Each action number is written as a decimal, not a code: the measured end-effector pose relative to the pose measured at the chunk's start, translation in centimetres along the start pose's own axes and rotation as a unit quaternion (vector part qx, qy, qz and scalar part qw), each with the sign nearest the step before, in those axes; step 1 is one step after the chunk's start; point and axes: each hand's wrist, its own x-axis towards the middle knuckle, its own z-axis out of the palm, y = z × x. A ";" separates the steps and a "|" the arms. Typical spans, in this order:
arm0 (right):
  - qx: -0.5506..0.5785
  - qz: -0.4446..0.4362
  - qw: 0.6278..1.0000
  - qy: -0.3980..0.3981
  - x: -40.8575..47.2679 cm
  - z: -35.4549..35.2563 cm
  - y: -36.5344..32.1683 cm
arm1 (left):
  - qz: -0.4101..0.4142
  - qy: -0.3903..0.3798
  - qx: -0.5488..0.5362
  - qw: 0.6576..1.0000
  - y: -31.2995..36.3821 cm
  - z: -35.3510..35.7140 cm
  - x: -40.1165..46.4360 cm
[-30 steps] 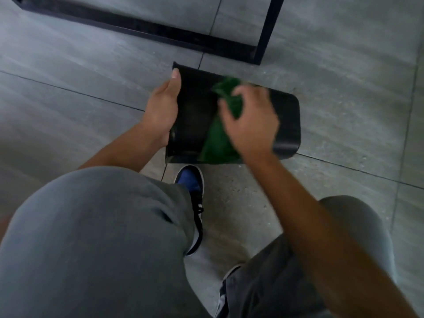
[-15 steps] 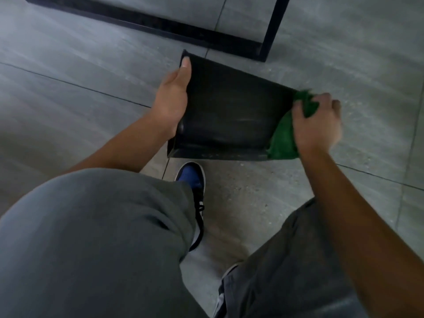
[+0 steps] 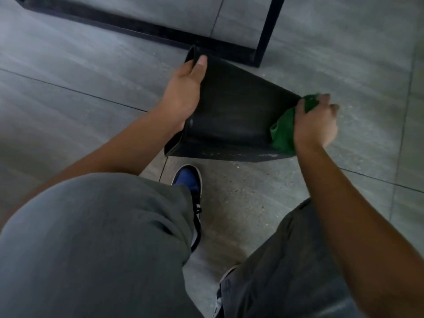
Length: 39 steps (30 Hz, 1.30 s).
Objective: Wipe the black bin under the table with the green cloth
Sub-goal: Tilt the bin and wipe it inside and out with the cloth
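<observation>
The black bin (image 3: pixel 231 115) lies tipped on its side on the grey floor, its open rim to the left. My left hand (image 3: pixel 183 92) grips that rim, thumb on the outer wall. The green cloth (image 3: pixel 284 131) is bunched against the bin's right end, the bottom. My right hand (image 3: pixel 315 121) is closed on the cloth and presses it there. Part of the cloth is hidden under my fingers.
A black metal table frame (image 3: pixel 160 34) runs along the floor just behind the bin, with an upright leg (image 3: pixel 267 31) at its corner. My knees in grey trousers fill the lower view, and a blue and black shoe (image 3: pixel 190 187) stands just before the bin.
My right hand slid the cloth from the middle of the bin's side to its right end. The bin's rim end has lifted and tilted a little in my left hand.
</observation>
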 end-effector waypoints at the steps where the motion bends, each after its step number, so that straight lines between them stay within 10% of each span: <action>1: 0.006 -0.019 1.000 0.004 -1.1 0.0 -1.6 | 0.002 -0.001 0.008 1.000 0.2 0.4 0.1; 7: 0.139 -0.328 0.934 0.036 -10.6 1.6 -12.4 | 0.002 0.014 0.029 0.999 0.1 -0.1 0.1; 14: -0.059 -0.051 0.997 0.010 -2.1 0.4 -1.0 | -0.024 -0.010 -0.035 0.999 -0.7 -1.7 -0.1; 20: 0.077 -0.320 0.944 0.033 -10.1 1.1 -11.6 | -0.014 0.021 -0.008 1.000 0.2 0.0 0.7; 27: -0.059 -0.060 0.996 -0.009 -0.1 0.2 -1.4 | -0.016 -0.004 -0.004 1.000 0.2 -0.4 0.8; 39: 0.051 -0.336 0.939 0.044 -8.9 0.2 -8.2 | -0.024 0.043 -0.018 0.999 0.9 1.5 1.3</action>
